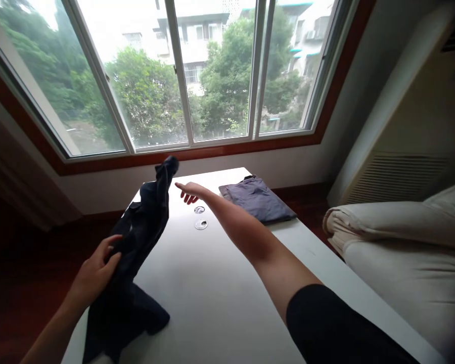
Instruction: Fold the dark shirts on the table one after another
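A dark navy garment (146,222) hangs bunched over the left side of the white table, its lower part resting on the tabletop. Its folds hide whether it is a pair of trousers or a top. My left hand (97,268) pinches the cloth near the middle of its left edge. Just right of the garment's raised upper end, my right hand (190,192) reaches out with thumb and fingers apart, holding nothing. A folded grey-purple garment (258,198) lies flat at the table's far right.
The white table (208,293) stretches toward the window, with two round inserts (201,224) in its top. A beige sofa (405,253) stands close on the right. Behind the table are a wall and a wood-framed window (220,150); a curtain (18,167) hangs at left.
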### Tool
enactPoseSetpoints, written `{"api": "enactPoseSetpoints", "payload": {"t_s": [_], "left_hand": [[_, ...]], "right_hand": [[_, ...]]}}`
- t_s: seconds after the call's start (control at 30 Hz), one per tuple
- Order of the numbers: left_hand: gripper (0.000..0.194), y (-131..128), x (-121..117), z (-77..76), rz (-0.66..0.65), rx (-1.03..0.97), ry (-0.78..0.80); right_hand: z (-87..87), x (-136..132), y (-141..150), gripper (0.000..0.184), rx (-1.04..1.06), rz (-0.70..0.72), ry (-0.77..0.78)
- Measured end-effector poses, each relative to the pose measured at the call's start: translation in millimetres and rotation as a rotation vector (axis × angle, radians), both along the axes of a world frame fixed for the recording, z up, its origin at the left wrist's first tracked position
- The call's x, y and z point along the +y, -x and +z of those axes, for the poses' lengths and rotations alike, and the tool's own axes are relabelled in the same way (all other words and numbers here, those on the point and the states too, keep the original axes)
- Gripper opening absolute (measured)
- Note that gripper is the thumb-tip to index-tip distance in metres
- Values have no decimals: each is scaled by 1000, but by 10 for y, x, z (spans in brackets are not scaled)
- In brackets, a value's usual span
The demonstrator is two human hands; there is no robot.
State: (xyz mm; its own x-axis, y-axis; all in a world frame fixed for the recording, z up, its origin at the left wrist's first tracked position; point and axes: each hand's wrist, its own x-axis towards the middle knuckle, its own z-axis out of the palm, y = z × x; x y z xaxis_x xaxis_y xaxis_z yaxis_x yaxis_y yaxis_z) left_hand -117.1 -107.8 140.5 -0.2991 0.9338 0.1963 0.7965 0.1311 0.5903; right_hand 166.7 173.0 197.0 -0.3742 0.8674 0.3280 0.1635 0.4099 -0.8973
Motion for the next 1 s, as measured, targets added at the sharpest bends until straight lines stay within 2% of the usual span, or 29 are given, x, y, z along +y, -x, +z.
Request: {"api": "enactPoseSetpoints", "payload": {"t_s": [0.07,0.1,0.13,0.2,0.3,0.37,0.47,0.57,0.67,0.77,0.87,1.0], "left_hand": [[64,293,-50,-259,38,170,136],[67,410,-89,-410,69,218,159],[68,496,-133,-553,68,230,171],[65,562,-222,-764,12,252,101],[58,435,-321,-844,-118,281,-52],[55,293,-343,-807,-193,281,-87],[51,137,-316,-756,-284,259,-69],[48,61,-238,-728,-327,246,-64],[46,-23,-135,-653,-362,243,-89],[44,-164,-19,-521,-395,223,-104],[42,-318,122,-388,-425,171,-117],[43,-435,373,-290,-427,51,-115]], "right_hand": [[-277,59,-165,47,-434,-156,37],[-412,95,-313,40,-558,-278,-1],[-545,135,-490,36,-632,-376,-23],[-796,210,-879,34,-726,-566,-8],[-1099,264,-1398,43,-818,-904,42],[-1218,261,-1631,43,-846,-933,88],[-1254,241,-1802,29,-823,-883,98],[-1161,214,-1817,34,-702,-897,53],[-1029,133,-1717,36,-601,-892,-54],[-944,-89,-1513,35,-508,-794,-192],[-966,-524,-1225,30,-367,-532,-379],[-1083,-1388,-864,22,-193,13,-511]]}}
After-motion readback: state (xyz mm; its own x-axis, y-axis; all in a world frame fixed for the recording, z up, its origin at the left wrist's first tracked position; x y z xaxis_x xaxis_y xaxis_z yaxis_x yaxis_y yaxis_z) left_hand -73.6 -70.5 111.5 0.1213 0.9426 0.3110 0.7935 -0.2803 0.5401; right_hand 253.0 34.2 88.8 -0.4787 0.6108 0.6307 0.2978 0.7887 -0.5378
